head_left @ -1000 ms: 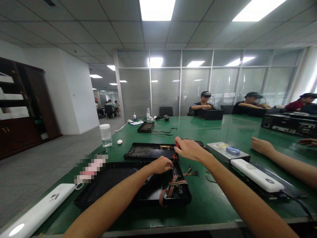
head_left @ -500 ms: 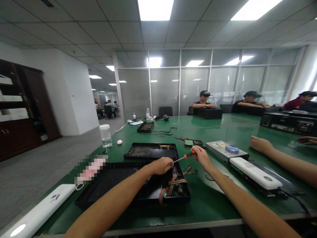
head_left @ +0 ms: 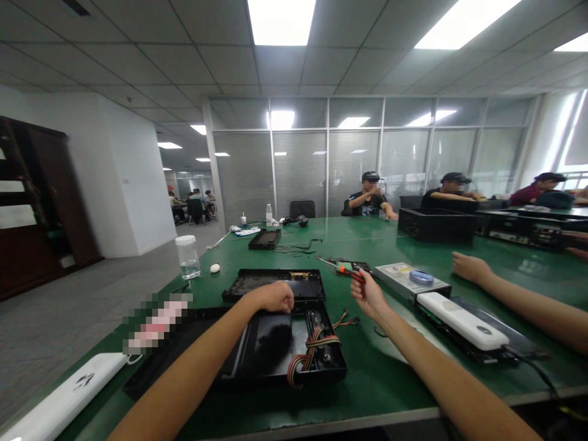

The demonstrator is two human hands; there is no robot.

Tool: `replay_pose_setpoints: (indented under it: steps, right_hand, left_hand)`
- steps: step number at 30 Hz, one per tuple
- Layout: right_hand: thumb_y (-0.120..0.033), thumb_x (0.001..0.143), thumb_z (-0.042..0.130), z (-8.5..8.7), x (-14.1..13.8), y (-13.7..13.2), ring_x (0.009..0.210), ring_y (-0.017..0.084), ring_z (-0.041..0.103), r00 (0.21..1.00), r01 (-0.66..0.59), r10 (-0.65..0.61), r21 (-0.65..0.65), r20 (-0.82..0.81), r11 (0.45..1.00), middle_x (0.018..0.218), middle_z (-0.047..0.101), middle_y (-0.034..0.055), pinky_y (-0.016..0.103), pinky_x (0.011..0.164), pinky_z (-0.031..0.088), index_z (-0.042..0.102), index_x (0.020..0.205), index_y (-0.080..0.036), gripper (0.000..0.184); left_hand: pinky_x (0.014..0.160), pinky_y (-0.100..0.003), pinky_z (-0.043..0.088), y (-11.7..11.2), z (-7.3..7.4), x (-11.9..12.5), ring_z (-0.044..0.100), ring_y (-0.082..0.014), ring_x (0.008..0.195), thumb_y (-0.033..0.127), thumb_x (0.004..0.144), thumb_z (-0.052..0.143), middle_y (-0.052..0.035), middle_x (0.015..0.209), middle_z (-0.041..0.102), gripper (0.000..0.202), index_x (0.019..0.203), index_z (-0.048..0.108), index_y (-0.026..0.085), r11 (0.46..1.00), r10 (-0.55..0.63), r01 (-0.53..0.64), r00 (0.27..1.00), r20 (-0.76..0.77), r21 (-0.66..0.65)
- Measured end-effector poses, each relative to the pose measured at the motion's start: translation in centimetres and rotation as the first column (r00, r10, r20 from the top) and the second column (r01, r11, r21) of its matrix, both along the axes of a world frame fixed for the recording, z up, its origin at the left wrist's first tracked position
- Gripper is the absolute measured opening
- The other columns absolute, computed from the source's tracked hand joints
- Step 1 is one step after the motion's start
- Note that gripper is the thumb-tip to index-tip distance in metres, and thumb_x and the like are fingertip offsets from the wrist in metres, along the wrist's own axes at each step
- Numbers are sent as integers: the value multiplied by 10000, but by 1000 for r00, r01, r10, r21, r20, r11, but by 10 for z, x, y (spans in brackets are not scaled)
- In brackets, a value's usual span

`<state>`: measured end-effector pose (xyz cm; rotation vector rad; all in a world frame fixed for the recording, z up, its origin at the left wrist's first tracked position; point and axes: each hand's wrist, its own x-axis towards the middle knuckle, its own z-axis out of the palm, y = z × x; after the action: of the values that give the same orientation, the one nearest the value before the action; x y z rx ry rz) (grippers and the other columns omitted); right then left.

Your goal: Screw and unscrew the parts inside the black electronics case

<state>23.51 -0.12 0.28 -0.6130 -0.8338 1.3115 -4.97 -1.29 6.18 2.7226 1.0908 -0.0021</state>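
Observation:
My right hand [head_left: 369,295] is closed around the handle of a screwdriver [head_left: 343,270] with orange and dark parts. Its metal shaft points up and to the left, clear of the case. My left hand [head_left: 277,297] is held with curled fingers over an open black equipment case [head_left: 321,366]; whatever is in those fingers is hidden. Striped ribbon wires [head_left: 316,343] lie bundled at the right end of the case and hang over its front edge. Directly behind it lies a shallow black tray-like part [head_left: 264,283], with a small brass-coloured strip at its right.
Right of me a silver drive box [head_left: 399,278] carries a blue tape roll [head_left: 421,277]; a white device [head_left: 462,320] lies nearby. A co-worker's hand [head_left: 473,268] rests beyond. Left are a clear jar [head_left: 188,260] and a long white object [head_left: 68,392]. A green circuit board [head_left: 361,267] lies behind the screwdriver.
The screwdriver has come away from the case, its tip swinging upward. My left hand has shifted left along the case. Across the table, a person has raised an arm, and a black box has moved right.

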Motion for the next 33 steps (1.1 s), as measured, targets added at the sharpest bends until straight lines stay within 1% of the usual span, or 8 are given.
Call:
replay_pose_setpoints:
  steps: [5,8,11,14,17,20,26,33]
  right_hand:
    - [-384,731,532,8,-13,-6,475,78,430,967,49,-73,103,243,994,703,519,3,188,357,339,495,818,-185,220]
    - [-366,754,500,20,-26,-29,528,105,465,835,84,-249,332,491,939,689,505,-5,234,469,401,482,836,-189,197]
    - [-318,807,426,27,-44,-76,579,118,474,492,-100,-482,597,725,796,660,503,4,256,565,389,464,714,-189,164]
    - [-274,784,481,21,-61,-131,664,148,512,27,-585,-576,480,817,654,741,565,29,260,577,349,509,782,-191,88]
    - [-215,762,525,7,-69,-170,689,172,533,-235,-622,-678,428,696,655,790,592,24,267,515,292,514,829,-209,68]
    - [-192,760,538,-5,-65,-186,655,170,544,-312,-603,-694,429,649,673,782,597,-4,280,475,245,511,813,-236,74]
    - [-159,708,542,-16,-52,-187,642,159,554,-355,-498,-602,400,715,769,795,586,-6,270,509,282,516,775,-234,105]
    - [-162,740,500,0,-62,-113,803,172,568,-395,-438,-493,313,775,843,890,592,48,244,669,372,573,859,-186,141]
  left_hand:
    - [489,-200,444,3,-8,-23,568,-114,522,84,655,548,-13,666,637,114,727,619,135,930,152,-214,965,-216,-299]
    - [494,-207,457,4,-9,-29,574,-124,540,164,620,643,-8,669,620,334,940,551,137,878,175,-234,969,-177,-416]
    - [479,-207,441,8,0,-35,546,-116,505,311,646,659,7,665,597,587,1131,378,138,888,209,-227,974,-88,-401]
    - [518,-210,422,18,10,-41,535,-109,526,383,771,522,-6,711,594,472,1130,337,139,959,232,-223,972,34,-175]
    - [634,-218,416,33,10,-43,569,-136,712,350,781,519,-44,856,602,415,1116,375,154,970,230,-235,970,76,66]
    - [683,-224,412,46,-3,-36,565,-171,846,295,681,635,-58,991,587,476,1105,453,181,979,194,-187,977,-86,85]
    - [717,-262,418,49,-23,-16,569,-212,841,236,674,645,-69,864,623,145,795,613,162,960,53,21,965,-256,278]
    - [770,-248,396,14,38,-12,536,-190,908,243,684,642,-33,923,607,152,832,620,216,923,52,26,980,-192,383]
